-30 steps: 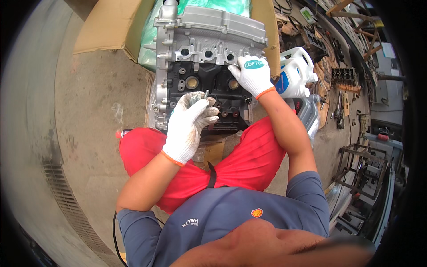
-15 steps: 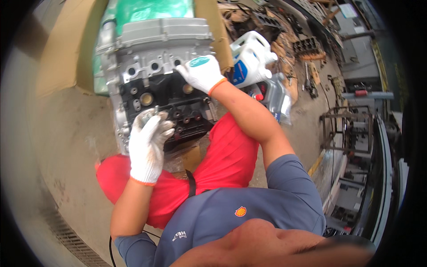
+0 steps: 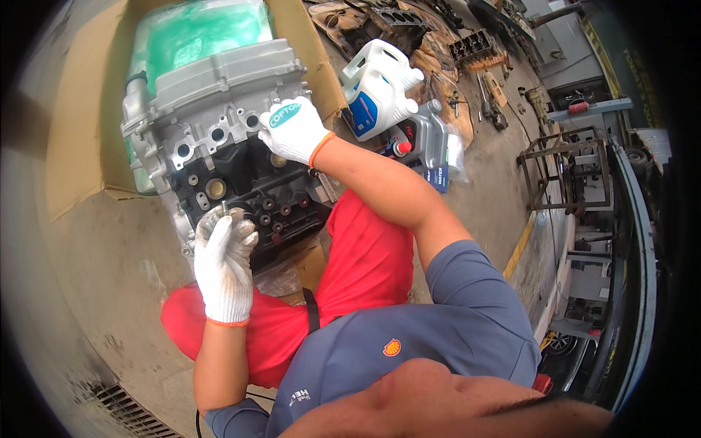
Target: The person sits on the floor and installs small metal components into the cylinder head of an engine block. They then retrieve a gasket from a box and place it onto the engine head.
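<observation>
2 gloved hands [image 3: 225,269] [image 3: 294,133], 1 silver-black engine [image 3: 219,79], 2 white jugs [image 3: 385,106] [image 3: 395,64], 1 carton [image 3: 82,135].

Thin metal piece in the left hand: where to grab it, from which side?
Probably by the exposed tip of the thin metal piece, coming from the engine side. That slim end sticks out of the left hand toward the engine; the rest is covered, so the tip looks like the only free grip.

White knit gloves [image 3: 296,135] have orange cuffs [image 3: 319,149]; the shirt [image 3: 409,306] is slate-blue, short-sleeved, the trousers [image 3: 372,252] red, the strap [image 3: 312,312] black.
</observation>
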A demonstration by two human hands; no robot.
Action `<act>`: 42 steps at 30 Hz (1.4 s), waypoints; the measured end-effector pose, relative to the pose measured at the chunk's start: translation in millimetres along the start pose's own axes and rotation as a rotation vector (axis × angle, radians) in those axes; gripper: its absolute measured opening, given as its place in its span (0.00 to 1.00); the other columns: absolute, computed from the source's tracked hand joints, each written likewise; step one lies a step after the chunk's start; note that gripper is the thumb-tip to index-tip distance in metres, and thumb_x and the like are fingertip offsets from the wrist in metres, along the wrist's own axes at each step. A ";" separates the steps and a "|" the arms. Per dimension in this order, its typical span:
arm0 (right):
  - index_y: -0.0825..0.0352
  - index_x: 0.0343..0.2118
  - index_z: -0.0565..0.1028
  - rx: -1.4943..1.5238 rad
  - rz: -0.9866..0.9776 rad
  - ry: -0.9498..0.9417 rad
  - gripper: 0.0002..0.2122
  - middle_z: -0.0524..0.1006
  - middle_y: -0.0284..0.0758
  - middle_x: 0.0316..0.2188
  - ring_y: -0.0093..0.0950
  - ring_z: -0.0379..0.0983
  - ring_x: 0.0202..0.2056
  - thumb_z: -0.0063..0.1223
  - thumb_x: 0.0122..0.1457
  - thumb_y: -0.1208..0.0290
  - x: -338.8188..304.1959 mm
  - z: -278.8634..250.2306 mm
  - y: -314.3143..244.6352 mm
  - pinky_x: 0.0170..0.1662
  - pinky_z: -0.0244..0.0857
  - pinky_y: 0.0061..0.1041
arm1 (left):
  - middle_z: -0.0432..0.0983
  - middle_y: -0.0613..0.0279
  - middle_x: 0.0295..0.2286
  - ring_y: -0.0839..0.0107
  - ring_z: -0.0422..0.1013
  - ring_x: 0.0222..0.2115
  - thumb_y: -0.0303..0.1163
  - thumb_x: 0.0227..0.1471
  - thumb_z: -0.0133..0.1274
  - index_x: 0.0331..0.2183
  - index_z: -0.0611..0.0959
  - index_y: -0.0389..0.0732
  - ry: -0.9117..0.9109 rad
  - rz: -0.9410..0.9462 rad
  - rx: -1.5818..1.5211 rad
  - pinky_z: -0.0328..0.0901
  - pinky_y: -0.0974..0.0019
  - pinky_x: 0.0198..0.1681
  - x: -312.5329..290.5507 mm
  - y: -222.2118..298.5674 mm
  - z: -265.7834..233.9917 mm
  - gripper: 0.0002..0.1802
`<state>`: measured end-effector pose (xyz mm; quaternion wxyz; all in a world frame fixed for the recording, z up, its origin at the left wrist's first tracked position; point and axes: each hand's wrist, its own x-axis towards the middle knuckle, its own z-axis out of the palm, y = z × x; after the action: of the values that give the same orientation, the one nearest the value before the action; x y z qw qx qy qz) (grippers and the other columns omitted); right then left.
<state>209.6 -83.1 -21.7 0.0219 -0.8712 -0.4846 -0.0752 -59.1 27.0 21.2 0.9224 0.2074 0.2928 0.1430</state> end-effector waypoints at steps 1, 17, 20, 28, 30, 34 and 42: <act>0.62 0.33 0.85 0.008 0.035 -0.189 0.22 0.85 0.42 0.32 0.41 0.83 0.38 0.50 0.67 0.47 4.2 -0.5 0.2 0.44 0.71 0.44 | 0.82 0.51 0.41 0.63 0.81 0.35 0.24 0.65 0.57 0.48 0.79 0.40 0.005 -0.004 0.013 0.77 0.65 0.35 0.3 0.1 0.7 0.11; 0.63 0.32 0.84 0.035 0.056 -0.183 0.23 0.84 0.42 0.30 0.42 0.83 0.36 0.47 0.68 0.47 8.1 -19.7 -2.5 0.43 0.72 0.45 | 0.83 0.51 0.43 0.63 0.81 0.34 0.23 0.65 0.57 0.49 0.79 0.43 0.000 -0.012 -0.008 0.76 0.64 0.36 -0.6 -0.6 -3.1 0.11; 0.62 0.30 0.81 -0.024 -0.041 -0.040 0.17 0.83 0.41 0.29 0.43 0.82 0.33 0.54 0.64 0.52 2.4 -0.8 6.1 0.40 0.70 0.46 | 0.82 0.53 0.42 0.62 0.81 0.34 0.25 0.64 0.58 0.51 0.77 0.42 0.004 -0.013 0.005 0.77 0.62 0.37 0.3 -2.4 -2.6 0.14; 0.62 0.32 0.82 -0.099 -0.134 -0.066 0.14 0.83 0.39 0.26 0.41 0.82 0.30 0.51 0.68 0.58 3.2 17.9 13.3 0.32 0.72 0.44 | 0.82 0.56 0.37 0.66 0.81 0.31 0.34 0.67 0.58 0.49 0.77 0.42 -0.056 -0.055 -0.022 0.77 0.65 0.33 4.4 -1.9 -3.2 0.12; 0.60 0.31 0.82 -0.091 -0.077 -0.081 0.17 0.83 0.40 0.28 0.43 0.81 0.29 0.49 0.70 0.55 4.7 1.0 3.1 0.32 0.72 0.45 | 0.82 0.57 0.34 0.65 0.81 0.29 0.35 0.68 0.58 0.45 0.78 0.43 -0.092 -0.078 -0.067 0.76 0.65 0.31 9.7 -2.5 -9.2 0.09; 0.66 0.43 0.83 0.270 -0.086 -0.116 0.18 0.83 0.42 0.36 0.39 0.82 0.40 0.52 0.71 0.54 -3.1 -44.3 -17.4 0.46 0.74 0.37 | 0.81 0.61 0.30 0.69 0.79 0.26 0.38 0.69 0.57 0.43 0.80 0.44 -0.032 -0.040 0.003 0.73 0.66 0.27 1.0 0.5 0.6 0.09; 0.69 0.53 0.79 1.347 -0.106 -0.646 0.14 0.82 0.34 0.48 0.23 0.78 0.50 0.62 0.67 0.71 -17.8 -90.7 -69.1 0.57 0.72 0.27 | 0.81 0.63 0.30 0.70 0.78 0.24 0.38 0.69 0.56 0.43 0.79 0.45 -0.062 -0.077 -0.007 0.72 0.66 0.27 2.1 -2.5 -5.8 0.08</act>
<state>131.8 -71.5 62.8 0.4037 -0.6234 -0.4495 0.4963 -60.6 27.4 14.7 0.9366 0.1973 0.2712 0.1019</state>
